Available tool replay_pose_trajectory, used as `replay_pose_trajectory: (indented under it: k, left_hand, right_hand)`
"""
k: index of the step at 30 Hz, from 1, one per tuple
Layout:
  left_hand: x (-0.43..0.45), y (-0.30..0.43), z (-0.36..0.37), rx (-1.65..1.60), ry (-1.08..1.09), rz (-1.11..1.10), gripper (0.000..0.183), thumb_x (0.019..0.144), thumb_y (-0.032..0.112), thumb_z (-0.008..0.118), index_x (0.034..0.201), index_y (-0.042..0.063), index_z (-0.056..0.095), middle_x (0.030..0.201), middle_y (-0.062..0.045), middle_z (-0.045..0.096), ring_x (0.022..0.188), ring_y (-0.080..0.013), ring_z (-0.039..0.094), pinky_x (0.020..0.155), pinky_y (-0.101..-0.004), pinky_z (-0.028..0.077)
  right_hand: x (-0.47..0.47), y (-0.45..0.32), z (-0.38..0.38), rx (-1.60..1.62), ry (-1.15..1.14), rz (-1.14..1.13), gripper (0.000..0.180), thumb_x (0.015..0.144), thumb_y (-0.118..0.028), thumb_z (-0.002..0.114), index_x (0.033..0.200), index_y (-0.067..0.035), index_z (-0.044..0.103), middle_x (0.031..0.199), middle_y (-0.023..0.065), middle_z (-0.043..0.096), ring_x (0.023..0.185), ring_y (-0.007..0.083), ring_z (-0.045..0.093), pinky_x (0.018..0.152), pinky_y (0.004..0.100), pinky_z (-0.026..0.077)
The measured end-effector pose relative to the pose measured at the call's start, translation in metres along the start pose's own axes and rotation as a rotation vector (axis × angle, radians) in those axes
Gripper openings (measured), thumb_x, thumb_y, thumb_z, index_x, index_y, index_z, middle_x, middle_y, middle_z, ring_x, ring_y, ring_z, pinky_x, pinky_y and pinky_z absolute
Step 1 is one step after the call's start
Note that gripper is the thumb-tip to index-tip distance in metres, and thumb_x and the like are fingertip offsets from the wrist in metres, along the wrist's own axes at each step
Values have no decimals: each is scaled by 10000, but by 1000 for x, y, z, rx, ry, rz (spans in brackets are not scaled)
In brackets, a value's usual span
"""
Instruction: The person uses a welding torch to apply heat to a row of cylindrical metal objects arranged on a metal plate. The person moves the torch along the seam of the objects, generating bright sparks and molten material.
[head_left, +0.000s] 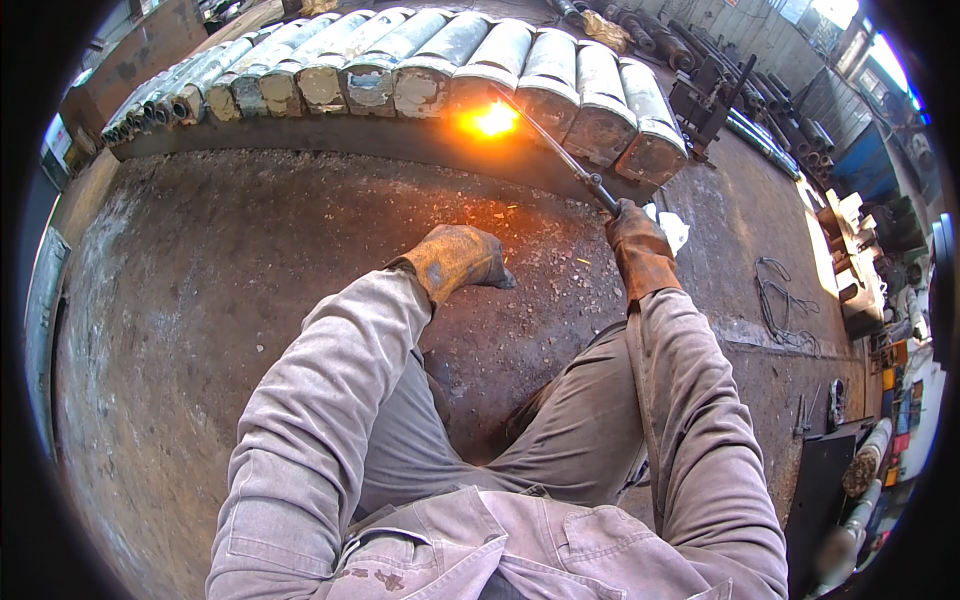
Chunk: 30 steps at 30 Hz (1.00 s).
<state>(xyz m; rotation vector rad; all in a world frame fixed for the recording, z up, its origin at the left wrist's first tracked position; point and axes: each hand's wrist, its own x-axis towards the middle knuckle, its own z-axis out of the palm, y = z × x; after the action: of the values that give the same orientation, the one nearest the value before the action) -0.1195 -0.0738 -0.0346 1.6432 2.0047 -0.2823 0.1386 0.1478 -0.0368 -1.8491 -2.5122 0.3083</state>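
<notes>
In a worn leather glove, my right hand (639, 238) grips the handle of a long metal gas torch (559, 150). The torch points up and left, and a bright orange glow (495, 118) burns at its tip, against the end of one metal cylinder (484, 91) in a row. My left hand (459, 259), also in a stained leather glove, hangs over the floor below the glow and holds nothing that I can see; its fingers look curled, partly hidden by the glove.
The cylinders lie side by side on a long steel beam (315, 139). Chips and debris (540, 262) litter the floor before me. A thin cable (780, 300) lies at right, near metal parts (855, 255). More pipes (810, 139) are stacked at the upper right.
</notes>
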Motion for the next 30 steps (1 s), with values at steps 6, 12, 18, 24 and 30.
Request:
replay_pose_trajectory:
  k: [6, 12, 18, 24, 30]
  left_hand:
    - [1, 6, -1, 9, 11, -15, 804, 1150, 793, 787, 1645, 169, 898, 1658, -146, 889, 1549, -424, 831, 1276, -631, 665]
    - [-8, 16, -7, 22, 17, -21, 787, 1150, 778, 792, 1623, 160, 911, 1629, -155, 902, 1531, -429, 840, 1259, -625, 670]
    - [-20, 16, -8, 7, 83, 33, 779, 1168, 772, 772, 1619, 152, 913, 1621, -164, 903, 1521, -433, 844, 1262, -632, 669]
    - [-21, 14, -8, 23, 58, 38, 806, 1173, 789, 758, 1634, 144, 902, 1656, -166, 885, 1553, -435, 824, 1283, -647, 657]
    - [-16, 19, -10, 45, 21, -29, 850, 1160, 820, 763, 1684, 159, 872, 1682, -157, 874, 1575, -420, 816, 1304, -638, 652]
  right_hand:
    - [-2, 3, -7, -13, 4, 20, 464, 1309, -381, 613, 1690, -170, 773, 1614, 242, 857, 1505, 506, 817, 1250, 624, 630]
    - [-7, 7, -3, -31, 85, -73, 457, 1329, -371, 562, 1674, -163, 777, 1620, 247, 853, 1515, 502, 813, 1251, 630, 628]
    - [-22, -10, -15, -49, 64, -64, 444, 1309, -314, 578, 1668, -142, 777, 1649, 280, 835, 1550, 520, 795, 1298, 635, 627]
    - [-23, -6, -16, 34, 89, -32, 447, 1325, -311, 546, 1660, -124, 776, 1647, 270, 839, 1546, 512, 798, 1300, 631, 630]
    - [-17, 3, -9, -68, 133, -98, 460, 1343, -318, 502, 1646, -122, 788, 1656, 262, 840, 1573, 499, 790, 1315, 619, 624]
